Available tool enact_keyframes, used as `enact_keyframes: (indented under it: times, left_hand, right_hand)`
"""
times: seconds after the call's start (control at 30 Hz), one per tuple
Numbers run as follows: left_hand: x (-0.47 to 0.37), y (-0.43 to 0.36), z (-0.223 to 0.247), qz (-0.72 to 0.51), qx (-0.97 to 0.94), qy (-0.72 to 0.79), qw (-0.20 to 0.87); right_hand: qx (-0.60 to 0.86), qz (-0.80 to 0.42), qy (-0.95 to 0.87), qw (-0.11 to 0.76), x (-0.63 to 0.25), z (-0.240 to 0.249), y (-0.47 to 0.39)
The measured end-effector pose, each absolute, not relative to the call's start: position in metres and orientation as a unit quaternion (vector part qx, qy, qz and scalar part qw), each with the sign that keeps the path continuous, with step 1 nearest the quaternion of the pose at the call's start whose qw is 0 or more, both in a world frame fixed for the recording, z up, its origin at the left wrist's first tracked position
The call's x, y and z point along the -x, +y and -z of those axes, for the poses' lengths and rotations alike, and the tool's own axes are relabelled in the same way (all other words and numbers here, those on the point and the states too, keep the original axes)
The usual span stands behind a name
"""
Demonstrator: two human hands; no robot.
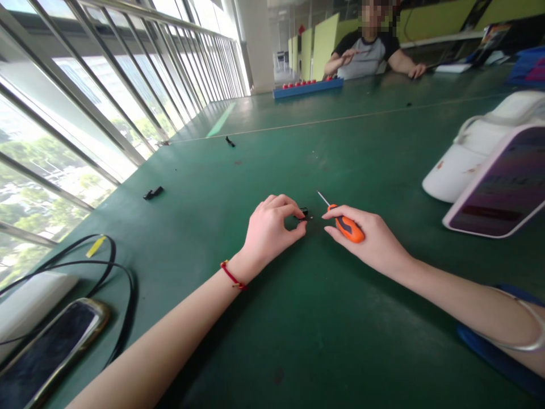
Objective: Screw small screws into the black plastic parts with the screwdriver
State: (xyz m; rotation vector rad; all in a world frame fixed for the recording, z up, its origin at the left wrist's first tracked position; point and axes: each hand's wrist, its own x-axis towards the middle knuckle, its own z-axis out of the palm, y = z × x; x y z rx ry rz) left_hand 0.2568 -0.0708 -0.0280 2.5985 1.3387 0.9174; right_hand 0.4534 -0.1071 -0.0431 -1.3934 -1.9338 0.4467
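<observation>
My left hand (pixel 275 227), with a red string bracelet (pixel 232 277) at the wrist, pinches a small black part (pixel 303 212) low over the green table (pixel 221 341). The fingers partly cover this part, so its kind does not show. Just right of it, a tiny pale bit (pixel 311 217) can be seen. In my right hand (pixel 366 230) lies a screwdriver (pixel 349 228) with an orange and black handle. Its thin metal shaft points away to the upper left, apart from the black part. Thumb and forefinger of the right hand stand slightly apart at the handle.
More small black parts (pixel 153 193) lie at the left. A phone (pixel 51 352) and a black cable (pixel 123 272) are at lower left. Right, a phone-like screen (pixel 498 182) leans on a white object (pixel 464 153). A blue strip with red pieces (pixel 309 88) and a seated person (pixel 368 51) are beyond.
</observation>
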Motion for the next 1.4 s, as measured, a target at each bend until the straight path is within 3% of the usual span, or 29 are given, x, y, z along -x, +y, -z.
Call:
enact_keyframes:
  times: [0.37, 0.63, 0.77, 1.4]
  left_hand:
    - [-0.253, -0.056, 0.026, -0.205, -0.842, 0.492, 0.075]
    - [-0.136, -0.052, -0.006, -0.116, -0.658, 0.742, -0.051]
    - [-0.083, -0.052, -0.02, -0.046, -0.565, 0.823, -0.027]
    - [-0.021, -0.048, -0.028, -0.053, -0.529, 0.846, 0.031]
  right_hand:
    - [0.545, -0.21, -0.738, 0.338, -0.455, 0.039, -0.106]
    - [0.534, -0.188, -0.757, 0.326, -0.455, 0.041, -0.106]
    - [0.533, -0.177, -0.759, 0.328, -0.455, 0.042, -0.106]
    - [0.526, -0.152, -0.777, 0.312, -0.455, 0.043, -0.105]
